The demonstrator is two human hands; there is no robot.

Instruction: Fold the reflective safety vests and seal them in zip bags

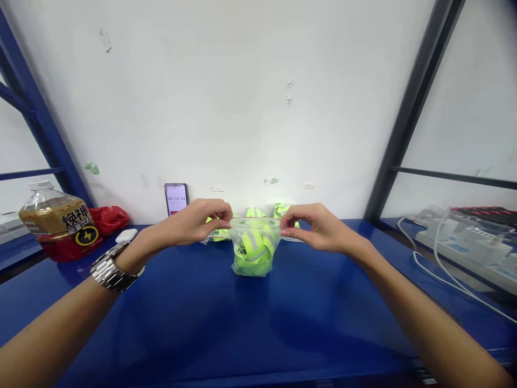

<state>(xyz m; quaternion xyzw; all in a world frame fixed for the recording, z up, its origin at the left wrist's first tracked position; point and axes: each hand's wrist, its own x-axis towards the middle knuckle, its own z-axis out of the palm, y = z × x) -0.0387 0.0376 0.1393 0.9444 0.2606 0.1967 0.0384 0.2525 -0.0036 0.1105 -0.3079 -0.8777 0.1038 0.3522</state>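
Observation:
A clear plastic bag [253, 253] stands upright on the blue table, with rolled neon yellow-green straps with silver-grey stripes inside. Its top edge is stretched sideways between my two hands. My left hand [204, 220] pinches the left corner of the bag's top between thumb and fingers. At the right corner, my right hand [313, 226] has the same pinch on the plastic. Behind the bag and my hands, more neon bundles [255, 212] lie near the wall, partly hidden.
The blue table [194, 323] meets a white wall. A phone [176, 197] showing a timer leans there. At left are a large drink bottle [60, 223], a red plastic bag [111, 217] and a white case [126, 235]. White chargers [480, 242] and cables lie at right.

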